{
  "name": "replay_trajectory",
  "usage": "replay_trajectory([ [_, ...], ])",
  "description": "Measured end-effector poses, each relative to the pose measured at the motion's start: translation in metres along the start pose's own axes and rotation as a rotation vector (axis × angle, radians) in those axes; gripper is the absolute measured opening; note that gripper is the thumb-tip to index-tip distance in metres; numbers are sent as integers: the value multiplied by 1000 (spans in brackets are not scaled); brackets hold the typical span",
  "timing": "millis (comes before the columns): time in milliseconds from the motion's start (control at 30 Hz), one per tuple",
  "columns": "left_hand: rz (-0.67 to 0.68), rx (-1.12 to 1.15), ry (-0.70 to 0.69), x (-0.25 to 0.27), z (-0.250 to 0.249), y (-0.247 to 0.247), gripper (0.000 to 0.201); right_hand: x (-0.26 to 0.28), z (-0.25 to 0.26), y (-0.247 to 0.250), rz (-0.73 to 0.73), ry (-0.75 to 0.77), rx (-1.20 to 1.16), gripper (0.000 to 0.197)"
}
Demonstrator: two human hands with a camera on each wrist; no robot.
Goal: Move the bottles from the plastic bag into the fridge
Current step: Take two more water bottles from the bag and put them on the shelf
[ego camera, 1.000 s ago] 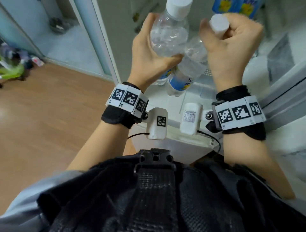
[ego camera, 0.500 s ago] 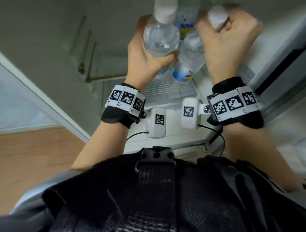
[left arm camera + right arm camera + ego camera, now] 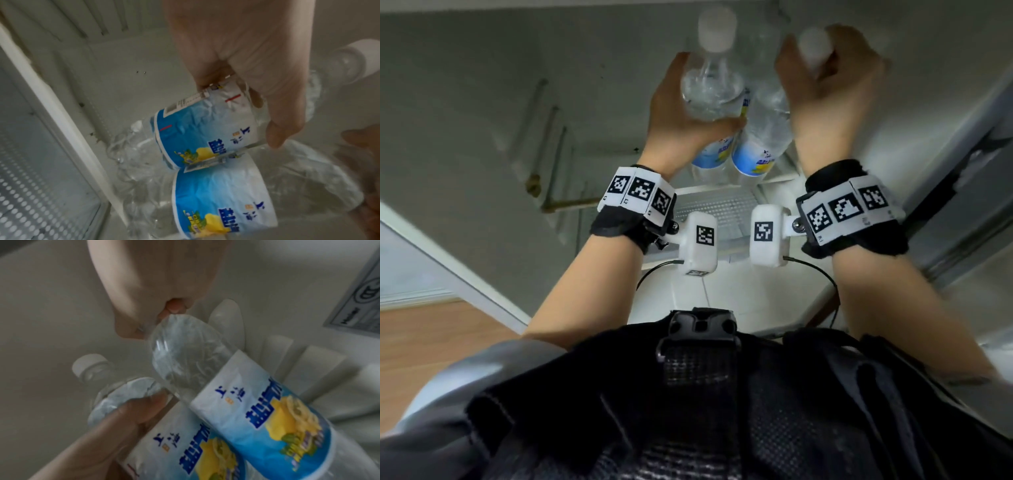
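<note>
Two clear bottles with white caps and blue-and-yellow labels are held side by side inside the open fridge. My left hand point(image 3: 685, 126) wraps round the body of the left bottle point(image 3: 710, 92), seen also as the left bottle point(image 3: 205, 129) with my thumb across its label. My right hand point(image 3: 828, 89) grips the neck of the right bottle point(image 3: 765, 133), just under its cap point(image 3: 815, 48). In the right wrist view the right bottle point(image 3: 236, 394) hangs tilted from my fingers, beside the left bottle point(image 3: 127, 394). The plastic bag is out of view.
The fridge interior point(image 3: 517, 85) is pale grey, with ribs on its left wall point(image 3: 548, 144) and a perforated shelf point(image 3: 715, 209) below the bottles. The fridge's right edge point(image 3: 962, 144) stands close by my right wrist. Wooden floor point(image 3: 431, 342) shows at lower left.
Both hands have carried the bottles forward and up, deeper into the fridge. The view has swung away from the floor and doorway onto the fridge's inner walls. Both grips are unchanged.
</note>
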State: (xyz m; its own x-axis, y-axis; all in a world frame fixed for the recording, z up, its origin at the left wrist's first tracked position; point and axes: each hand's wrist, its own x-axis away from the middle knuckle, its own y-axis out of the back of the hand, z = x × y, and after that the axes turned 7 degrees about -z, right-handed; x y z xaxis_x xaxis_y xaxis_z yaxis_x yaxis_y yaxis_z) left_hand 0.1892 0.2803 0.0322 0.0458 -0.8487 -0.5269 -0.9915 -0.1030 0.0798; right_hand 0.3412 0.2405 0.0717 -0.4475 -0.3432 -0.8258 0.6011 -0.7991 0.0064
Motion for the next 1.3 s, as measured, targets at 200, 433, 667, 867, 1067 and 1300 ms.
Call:
replay_trajectory([
  [200, -12, 15, 69, -8, 10, -7, 62, -12, -2, -18, 10, -33, 143, 35],
  [433, -8, 75, 131, -19, 14, -13, 71, -9, -27, -24, 222, -105, 160, 57],
  [667, -12, 136, 199, -27, 16, -16, 69, 0, -48, -35, 428, -172, 291, 80],
  [867, -39, 136, 218, -27, 24, -16, 61, 19, -60, -35, 502, -336, 254, 93],
  [1067, -102, 61, 237, -33, 37, -19, 53, 32, -78, -35, 575, -461, 238, 81],
  [1300, -166, 13, 183, -27, 47, -22, 53, 44, -86, -37, 541, -487, 182, 78],
])
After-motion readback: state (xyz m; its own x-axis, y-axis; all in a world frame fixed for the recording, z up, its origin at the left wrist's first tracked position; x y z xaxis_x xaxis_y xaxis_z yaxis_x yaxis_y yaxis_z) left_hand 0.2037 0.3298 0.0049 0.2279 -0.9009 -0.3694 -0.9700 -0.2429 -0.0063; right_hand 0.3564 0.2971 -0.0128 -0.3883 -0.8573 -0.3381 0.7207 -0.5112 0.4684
